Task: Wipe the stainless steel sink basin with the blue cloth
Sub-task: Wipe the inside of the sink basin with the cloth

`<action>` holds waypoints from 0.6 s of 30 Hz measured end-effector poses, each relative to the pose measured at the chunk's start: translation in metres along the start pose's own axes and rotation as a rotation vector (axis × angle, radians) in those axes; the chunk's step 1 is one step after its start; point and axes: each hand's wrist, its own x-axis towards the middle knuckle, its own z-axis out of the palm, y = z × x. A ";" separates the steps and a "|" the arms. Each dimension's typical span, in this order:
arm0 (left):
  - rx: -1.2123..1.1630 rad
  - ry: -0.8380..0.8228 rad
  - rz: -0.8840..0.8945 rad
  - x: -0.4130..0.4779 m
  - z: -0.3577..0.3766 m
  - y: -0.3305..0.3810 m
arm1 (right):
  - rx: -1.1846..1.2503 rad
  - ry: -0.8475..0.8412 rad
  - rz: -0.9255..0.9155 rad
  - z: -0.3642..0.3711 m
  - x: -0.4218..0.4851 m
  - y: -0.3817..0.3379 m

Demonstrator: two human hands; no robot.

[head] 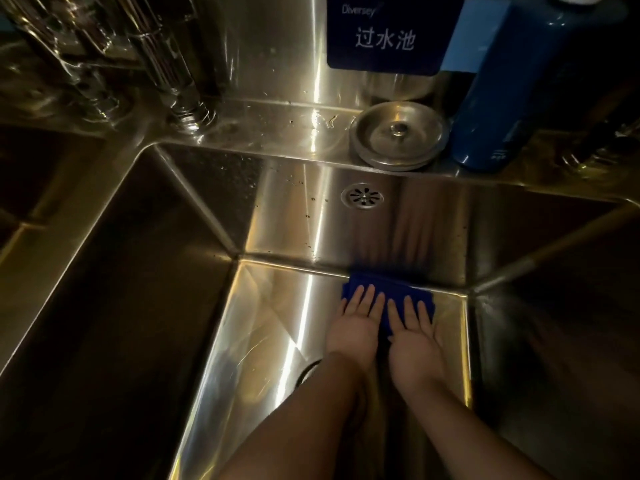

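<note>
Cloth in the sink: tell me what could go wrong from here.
1. The left hand and right hand press the cloth flat at the back seam; it may miss the corners.
2. Droplets on the back wall may get missed.
3. A high wipe could knock the lid off the ledge.

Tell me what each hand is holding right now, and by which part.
Nothing is gripped. The left hand and right hand press flat, fingers straight, on the near part of the blue cloth, against the sink floor by the back wall.
</note>
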 end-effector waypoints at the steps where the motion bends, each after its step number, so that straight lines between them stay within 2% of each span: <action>1: 0.003 0.010 -0.018 -0.005 -0.003 -0.009 | 0.008 0.000 -0.020 -0.001 0.001 -0.010; 5: 0.072 0.079 -0.122 -0.031 -0.013 -0.059 | 0.044 -0.018 -0.128 0.000 0.008 -0.066; 10: 0.073 0.078 -0.265 -0.059 -0.025 -0.122 | 0.077 -0.039 -0.289 0.004 0.013 -0.132; 18: -0.012 0.093 -0.354 -0.065 -0.015 -0.124 | 0.028 -0.006 -0.327 0.014 0.008 -0.141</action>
